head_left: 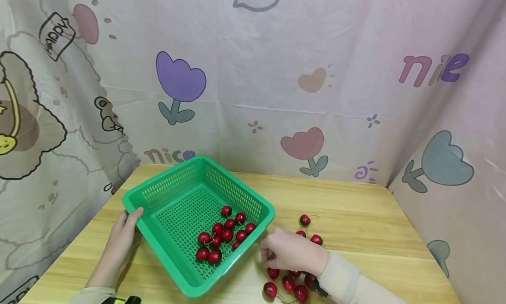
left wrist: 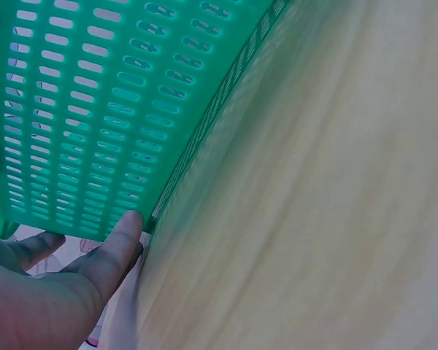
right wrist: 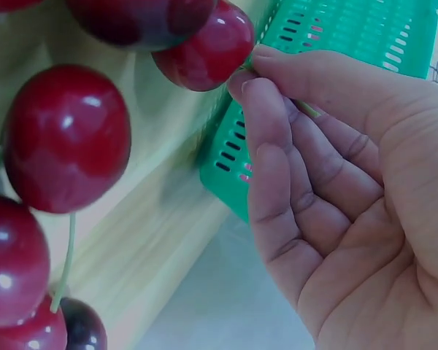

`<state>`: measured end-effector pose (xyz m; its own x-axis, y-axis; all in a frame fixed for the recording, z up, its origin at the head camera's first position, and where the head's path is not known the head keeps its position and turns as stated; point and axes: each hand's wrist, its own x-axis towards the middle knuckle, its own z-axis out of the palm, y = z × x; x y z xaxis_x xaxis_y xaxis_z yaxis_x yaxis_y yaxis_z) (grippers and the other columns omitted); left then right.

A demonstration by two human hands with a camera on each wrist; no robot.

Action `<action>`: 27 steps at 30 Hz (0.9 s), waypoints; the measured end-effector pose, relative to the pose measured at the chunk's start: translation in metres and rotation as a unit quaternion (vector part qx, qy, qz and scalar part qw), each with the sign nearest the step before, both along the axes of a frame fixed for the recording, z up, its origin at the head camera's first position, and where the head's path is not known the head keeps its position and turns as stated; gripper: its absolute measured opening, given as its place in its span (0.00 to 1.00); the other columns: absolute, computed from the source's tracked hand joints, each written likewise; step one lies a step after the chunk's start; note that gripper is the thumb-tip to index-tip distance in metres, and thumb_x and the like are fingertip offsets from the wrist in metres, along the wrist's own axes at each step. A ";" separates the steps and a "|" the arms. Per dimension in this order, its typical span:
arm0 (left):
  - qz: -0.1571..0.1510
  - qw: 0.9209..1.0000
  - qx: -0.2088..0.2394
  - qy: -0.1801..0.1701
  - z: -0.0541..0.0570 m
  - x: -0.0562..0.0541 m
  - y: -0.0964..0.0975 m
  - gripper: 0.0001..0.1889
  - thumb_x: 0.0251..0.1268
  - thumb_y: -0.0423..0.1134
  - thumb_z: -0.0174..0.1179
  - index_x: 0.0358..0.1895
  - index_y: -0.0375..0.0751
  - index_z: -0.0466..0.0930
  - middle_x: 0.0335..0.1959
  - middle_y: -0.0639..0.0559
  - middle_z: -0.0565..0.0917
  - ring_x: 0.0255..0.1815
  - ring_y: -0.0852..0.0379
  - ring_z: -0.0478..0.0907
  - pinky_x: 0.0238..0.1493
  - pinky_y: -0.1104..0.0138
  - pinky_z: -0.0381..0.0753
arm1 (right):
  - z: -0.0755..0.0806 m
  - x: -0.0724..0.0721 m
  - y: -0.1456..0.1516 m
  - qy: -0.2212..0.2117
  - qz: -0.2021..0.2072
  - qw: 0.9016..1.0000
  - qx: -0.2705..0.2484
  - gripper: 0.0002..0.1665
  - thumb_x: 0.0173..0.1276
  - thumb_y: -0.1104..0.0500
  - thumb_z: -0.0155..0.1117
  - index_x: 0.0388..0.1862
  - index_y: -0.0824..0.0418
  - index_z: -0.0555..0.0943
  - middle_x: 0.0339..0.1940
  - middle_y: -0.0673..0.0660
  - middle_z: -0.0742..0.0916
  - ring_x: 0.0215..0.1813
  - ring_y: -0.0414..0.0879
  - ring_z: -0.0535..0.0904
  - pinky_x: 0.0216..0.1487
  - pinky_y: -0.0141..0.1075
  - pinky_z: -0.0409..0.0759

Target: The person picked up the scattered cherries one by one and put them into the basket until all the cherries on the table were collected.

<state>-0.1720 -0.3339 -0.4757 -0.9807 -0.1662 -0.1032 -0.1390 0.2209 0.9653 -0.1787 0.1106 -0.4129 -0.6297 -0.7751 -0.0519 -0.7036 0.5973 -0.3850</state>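
A green plastic basket (head_left: pixel 170 251) with perforated walls stands on the table, several red cherries gathered at its right side. At its left corner, my left hand (head_left: pixel 121 238) grips the rim, thumb on top; in the left wrist view its fingers (left wrist: pixel 117 251) reach the basket's outer wall. My right hand (head_left: pixel 290 251) is just right of the basket, above loose cherries (head_left: pixel 288 284). Seen from the right wrist, thumb and index finger pinch the green stem of a red cherry (right wrist: pixel 208 51). Part of that stem is hidden by the fingers.
The light wooden table (head_left: pixel 356 225) carries more cherries (head_left: pixel 305 220) behind the right hand. A printed cloth (head_left: pixel 253 75) hangs behind the table and along both sides. A dark wrist strap (head_left: pixel 319 288) shows by the right sleeve.
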 end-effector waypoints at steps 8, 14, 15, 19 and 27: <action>0.000 1.000 0.007 0.001 -0.001 0.000 0.000 0.44 0.88 0.65 0.38 0.89 0.41 0.34 0.83 0.37 0.53 0.61 0.74 0.68 0.78 0.52 0.71 | 0.005 -0.005 0.010 -0.003 -0.002 1.000 -0.005 0.12 0.63 0.66 0.80 0.25 0.51 0.89 0.23 0.37 0.85 0.27 0.24 0.74 0.33 0.18 0.77; 0.004 1.000 0.008 0.011 -0.001 0.001 -0.001 0.44 0.88 0.63 0.40 0.89 0.38 0.38 0.78 0.40 0.59 0.57 0.77 0.71 0.50 0.83 0.77 | 0.005 -0.010 0.018 -0.012 -0.001 1.000 -0.019 0.12 0.64 0.66 0.80 0.26 0.52 0.88 0.24 0.38 0.87 0.29 0.22 0.76 0.35 0.17 0.79; 0.005 1.000 0.008 0.012 -0.001 0.001 0.000 0.44 0.88 0.63 0.40 0.89 0.38 0.38 0.77 0.41 0.59 0.57 0.78 0.71 0.49 0.83 0.77 | 0.005 -0.011 0.019 -0.013 0.000 1.000 -0.023 0.12 0.64 0.66 0.80 0.26 0.52 0.88 0.24 0.38 0.87 0.29 0.22 0.77 0.35 0.17 0.79; 0.008 1.000 0.011 0.015 -0.001 0.001 0.001 0.43 0.88 0.63 0.40 0.89 0.38 0.38 0.77 0.40 0.60 0.56 0.79 0.72 0.48 0.84 0.77 | 0.009 -0.012 0.024 -0.017 -0.003 0.999 -0.043 0.13 0.63 0.69 0.79 0.25 0.53 0.87 0.25 0.40 0.88 0.28 0.23 0.78 0.35 0.19 0.81; 0.003 1.000 0.006 0.006 0.000 0.000 0.001 0.44 0.88 0.64 0.39 0.89 0.39 0.36 0.79 0.39 0.58 0.56 0.78 0.72 0.50 0.82 0.78 | 0.025 -0.020 0.036 -0.034 -0.026 0.997 -0.071 0.12 0.63 0.71 0.77 0.27 0.55 0.87 0.27 0.43 0.89 0.30 0.26 0.81 0.37 0.23 0.84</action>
